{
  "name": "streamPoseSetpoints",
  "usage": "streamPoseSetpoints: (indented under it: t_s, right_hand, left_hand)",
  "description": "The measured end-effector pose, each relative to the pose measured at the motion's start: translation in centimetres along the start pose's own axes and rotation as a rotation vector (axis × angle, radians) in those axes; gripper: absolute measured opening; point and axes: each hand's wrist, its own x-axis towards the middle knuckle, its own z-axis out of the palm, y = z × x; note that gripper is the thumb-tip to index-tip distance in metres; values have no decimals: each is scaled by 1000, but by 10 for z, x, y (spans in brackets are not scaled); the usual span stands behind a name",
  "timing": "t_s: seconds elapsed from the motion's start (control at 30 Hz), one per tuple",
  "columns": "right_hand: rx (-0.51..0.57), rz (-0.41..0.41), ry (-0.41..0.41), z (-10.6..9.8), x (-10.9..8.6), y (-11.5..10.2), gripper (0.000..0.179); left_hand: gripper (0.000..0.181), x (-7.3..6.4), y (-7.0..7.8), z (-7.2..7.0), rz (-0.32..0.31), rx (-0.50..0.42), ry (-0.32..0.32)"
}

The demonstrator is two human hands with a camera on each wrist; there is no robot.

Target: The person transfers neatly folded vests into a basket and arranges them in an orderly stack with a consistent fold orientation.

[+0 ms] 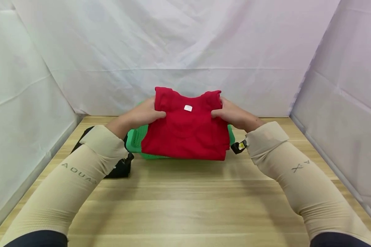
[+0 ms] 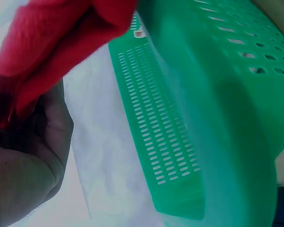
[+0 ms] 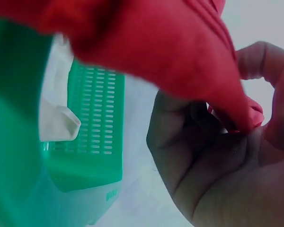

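Observation:
A folded red shirt (image 1: 185, 133) with a white neck label (image 1: 188, 108) hangs between both hands in the head view. My left hand (image 1: 146, 112) grips its left edge, thumb on the front. On the opposite edge my right hand (image 1: 232, 113) grips it the same way. Behind and below the shirt stands a green perforated basket (image 1: 136, 139), mostly hidden by it. Seen from the right wrist, a whitish cloth (image 3: 60, 124) lies inside the basket, and the right fingers curl round the red fabric (image 3: 180, 52). In the left wrist view the left hand (image 2: 33, 156) holds a red fold.
A black item (image 1: 120, 168), partly covered by the left forearm, lies on the wooden table (image 1: 185, 206) left of the basket. A small black strap end (image 1: 238, 146) hangs at the right wrist. White sheets (image 1: 185, 41) enclose the back and sides.

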Motion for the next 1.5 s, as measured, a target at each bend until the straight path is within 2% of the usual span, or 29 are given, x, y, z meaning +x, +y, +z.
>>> streamPoseSetpoints:
  t_s: [0.17, 0.37, 0.57, 0.77, 0.93, 1.1, 1.3, 1.5]
  right_hand:
    - [-77, 48, 8, 2, 1, 4, 80]
    - [-251, 70, 41, 10, 14, 15, 88]
    - [-395, 40, 66, 21, 23, 26, 79]
    - [-497, -21, 106, 33, 27, 36, 67]
    - [-548, -43, 116, 49, 30, 43, 60]
    - [-567, -26, 107, 57, 29, 50, 59]
    - [-643, 17, 104, 58, 29, 54, 80]
    - [-660, 62, 91, 60, 32, 52, 99]
  left_hand:
    - [43, 5, -6, 3, -26, 61, -5]
    - [45, 16, -19, 6, -85, 151, -12]
    - [53, 22, -31, 14, -146, 253, -35]
    - [59, 24, -42, 20, -182, 304, -57]
    - [67, 25, -51, 26, -233, 335, -45]
    - [71, 26, -57, 34, -259, 350, -48]
    - [76, 26, -61, 42, -302, 378, -77]
    - [80, 24, -61, 41, -327, 390, -47]
